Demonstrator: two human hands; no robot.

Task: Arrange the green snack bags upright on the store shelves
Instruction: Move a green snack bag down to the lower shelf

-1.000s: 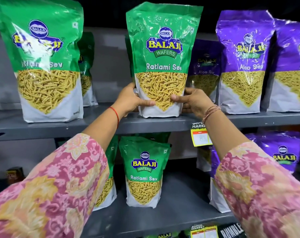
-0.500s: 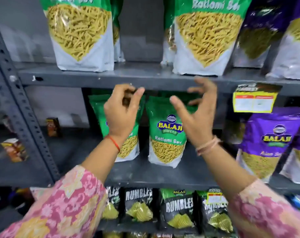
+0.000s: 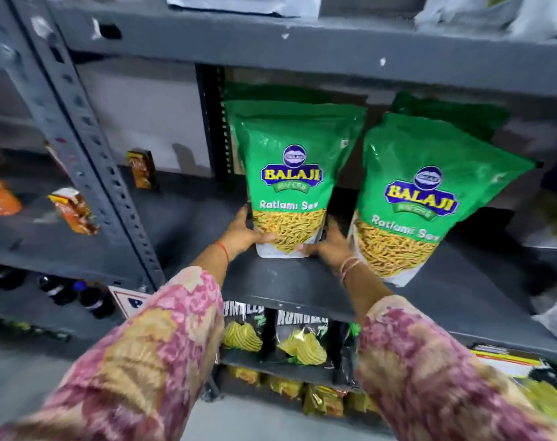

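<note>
Two green Balaji Ratlami Sev bags stand on the middle grey shelf (image 3: 302,291). The left green bag (image 3: 291,179) is upright, with more green bags behind it. My left hand (image 3: 242,233) grips its lower left edge and my right hand (image 3: 329,246) holds its lower right corner. The right green bag (image 3: 420,198) leans to the right, just right of my right wrist, with another green bag behind it.
The upper shelf edge (image 3: 302,49) runs across the top. A perforated upright post (image 3: 89,148) stands at the left, with small orange packets (image 3: 72,210) beyond it. Black Rumbles chip bags (image 3: 299,335) fill the shelf below. Dark bottles (image 3: 92,297) sit lower left.
My hands let go of the green bag on the upper shelf, dropped to the middle shelf and closed on the left green bag there. The view tilted downward.
</note>
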